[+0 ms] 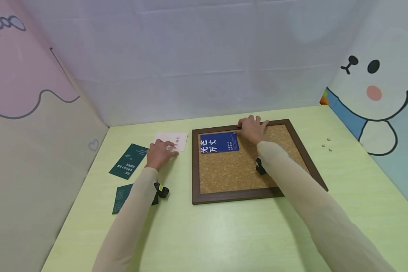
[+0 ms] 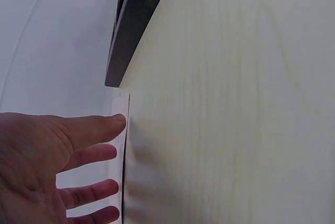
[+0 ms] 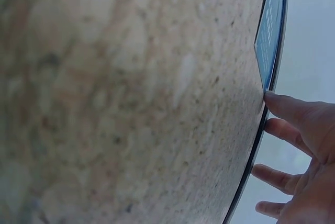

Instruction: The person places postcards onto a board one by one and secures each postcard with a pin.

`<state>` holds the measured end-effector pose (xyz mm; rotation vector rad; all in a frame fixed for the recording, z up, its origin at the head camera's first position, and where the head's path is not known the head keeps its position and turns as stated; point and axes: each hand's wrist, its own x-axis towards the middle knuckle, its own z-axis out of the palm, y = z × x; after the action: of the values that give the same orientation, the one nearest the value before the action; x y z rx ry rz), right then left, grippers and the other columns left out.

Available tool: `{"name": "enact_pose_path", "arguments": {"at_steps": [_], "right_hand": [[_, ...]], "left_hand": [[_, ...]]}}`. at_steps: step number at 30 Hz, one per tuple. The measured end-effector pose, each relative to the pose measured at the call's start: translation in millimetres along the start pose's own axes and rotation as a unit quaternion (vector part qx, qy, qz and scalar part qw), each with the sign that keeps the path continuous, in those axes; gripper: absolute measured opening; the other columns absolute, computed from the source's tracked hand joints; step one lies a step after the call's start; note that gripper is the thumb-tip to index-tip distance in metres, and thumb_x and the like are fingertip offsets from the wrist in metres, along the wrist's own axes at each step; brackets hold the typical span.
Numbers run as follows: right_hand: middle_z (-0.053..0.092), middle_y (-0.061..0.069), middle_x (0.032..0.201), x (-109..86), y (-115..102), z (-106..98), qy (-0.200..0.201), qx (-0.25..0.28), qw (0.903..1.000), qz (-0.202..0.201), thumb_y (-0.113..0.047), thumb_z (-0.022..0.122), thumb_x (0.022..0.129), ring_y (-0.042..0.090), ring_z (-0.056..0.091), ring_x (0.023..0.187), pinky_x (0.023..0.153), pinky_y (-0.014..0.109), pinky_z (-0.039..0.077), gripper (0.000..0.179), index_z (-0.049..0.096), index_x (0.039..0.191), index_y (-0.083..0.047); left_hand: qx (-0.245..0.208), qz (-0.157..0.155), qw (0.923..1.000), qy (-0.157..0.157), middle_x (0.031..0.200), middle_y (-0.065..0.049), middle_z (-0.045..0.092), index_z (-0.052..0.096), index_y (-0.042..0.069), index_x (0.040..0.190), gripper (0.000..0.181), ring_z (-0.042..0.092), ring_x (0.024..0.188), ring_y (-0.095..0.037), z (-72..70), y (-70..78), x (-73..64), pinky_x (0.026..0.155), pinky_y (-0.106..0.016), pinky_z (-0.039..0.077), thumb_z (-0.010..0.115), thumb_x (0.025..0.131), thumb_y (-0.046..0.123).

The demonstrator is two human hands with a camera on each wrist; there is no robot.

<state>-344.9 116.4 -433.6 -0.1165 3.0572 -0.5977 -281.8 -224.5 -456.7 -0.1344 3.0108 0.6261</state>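
A cork board (image 1: 231, 173) in a dark brown wooden frame lies on the table. In its upper left part lies a blue card (image 1: 221, 142) with white characters. My right hand (image 1: 252, 129) is at the board's far edge, its thumb tip at the blue card's right corner; the right wrist view shows the fingers spread along the rim. To the left of the board, my left hand (image 1: 160, 154) is over a pale pink card (image 1: 180, 141), partly covering it. In the left wrist view its fingers are extended and spread at the card's edge, pinching nothing visible.
Left of my left hand lies a dark green card (image 1: 129, 161). Another green card (image 1: 121, 196) is partly hidden under my left forearm. Several small round pieces (image 1: 328, 139) lie on the table (image 1: 224, 238) right of the board. A white cloth wall (image 1: 204, 68) stands behind.
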Motion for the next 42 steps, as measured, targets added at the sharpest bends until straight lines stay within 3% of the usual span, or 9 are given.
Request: {"name": "enact_pose_path", "arguments": {"at_steps": [7,15,26,32,42], "right_hand": [[0.051,0.020,0.126,-0.5,-1.4,-0.3,0.001,0.000,1.0000,-0.002,-0.034,0.067,0.093,0.050,0.025,0.137,0.107,0.076,-0.001,0.031,0.068,0.113,-0.011],[0.052,0.018,0.126,1.7,-4.8,2.1,0.001,-0.003,1.0000,0.006,-0.037,0.067,0.092,0.049,0.026,0.138,0.108,0.075,0.001,0.031,0.068,0.112,-0.013],[0.051,0.019,0.125,0.2,-9.1,3.6,-0.001,0.003,1.0000,0.001,-0.034,0.067,0.093,0.050,0.026,0.137,0.107,0.075,0.001,0.030,0.069,0.111,-0.011],[0.052,0.018,0.124,1.1,-9.9,4.2,0.001,0.001,1.0000,0.003,-0.034,0.067,0.092,0.048,0.026,0.137,0.107,0.075,0.001,0.028,0.069,0.108,-0.012],[0.052,0.018,0.124,2.4,-10.2,5.9,0.000,0.000,1.0000,0.003,-0.034,0.067,0.093,0.048,0.026,0.137,0.108,0.075,0.000,0.029,0.068,0.111,-0.011]], "left_hand": [[-0.008,-0.006,0.9998,0.018,0.133,-0.021,0.048,0.060,0.010,0.129,0.048,0.043,0.119,-0.042,-10.1,-3.7,-0.6,0.101,-0.059,0.032,0.071,0.088,0.033],[-0.013,-0.025,0.9985,0.046,0.131,-0.024,0.048,0.051,0.001,0.134,0.061,0.041,0.120,-0.043,-18.9,-19.8,2.7,0.104,-0.060,0.029,0.070,0.088,0.036],[0.009,-0.068,0.9955,0.066,0.125,-0.029,0.048,0.050,-0.010,0.125,0.068,0.040,0.116,-0.044,-20.1,-39.3,2.8,0.104,-0.060,0.030,0.068,0.088,0.045],[0.009,-0.081,0.9948,0.060,0.126,-0.030,0.047,0.050,-0.011,0.124,0.071,0.039,0.117,-0.045,-18.9,-46.1,6.7,0.105,-0.061,0.029,0.068,0.087,0.046],[-0.013,-0.087,0.9954,0.039,0.121,-0.030,0.048,0.051,-0.011,0.119,0.067,0.039,0.113,-0.043,-24.4,-45.5,9.4,0.103,-0.059,0.030,0.070,0.086,0.043]]}}
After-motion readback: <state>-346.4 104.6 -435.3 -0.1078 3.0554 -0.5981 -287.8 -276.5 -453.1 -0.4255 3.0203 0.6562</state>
